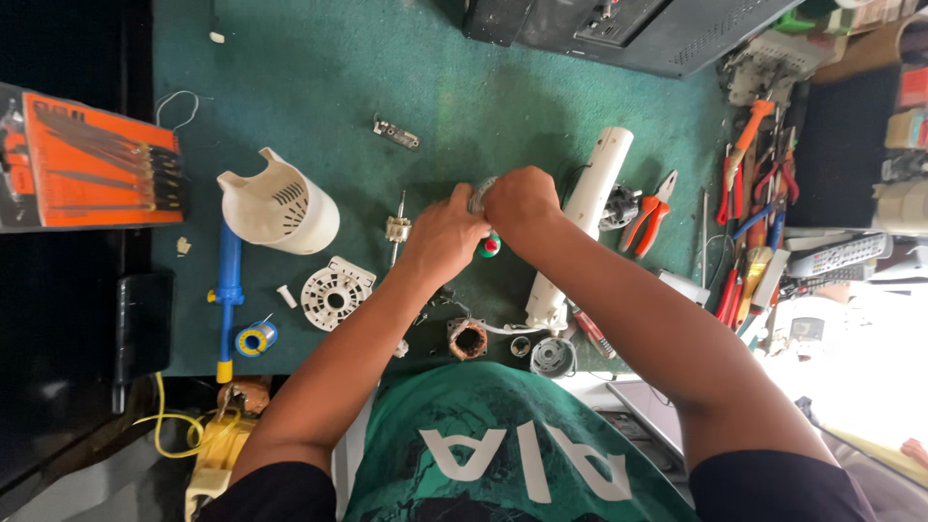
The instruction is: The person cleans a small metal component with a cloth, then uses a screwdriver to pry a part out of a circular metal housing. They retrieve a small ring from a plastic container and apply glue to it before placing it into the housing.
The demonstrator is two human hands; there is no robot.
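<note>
both hands meet over the green tabletop [319, 68]: left hand [445, 237] and right hand [522, 201] pinch a small grey part [478, 196] between them, just left of the white tube [590, 208], above a red-green knob [490, 246].

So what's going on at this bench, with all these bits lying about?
A person at a green-covered bench has both hands together over a small part. The left hand and right hand grip a grey, roundish piece, with something red and green showing just beneath. Around them lie a white slotted housing, a round white plate, a long white casing, a copper-wound coil and orange-handled pliers.
</note>
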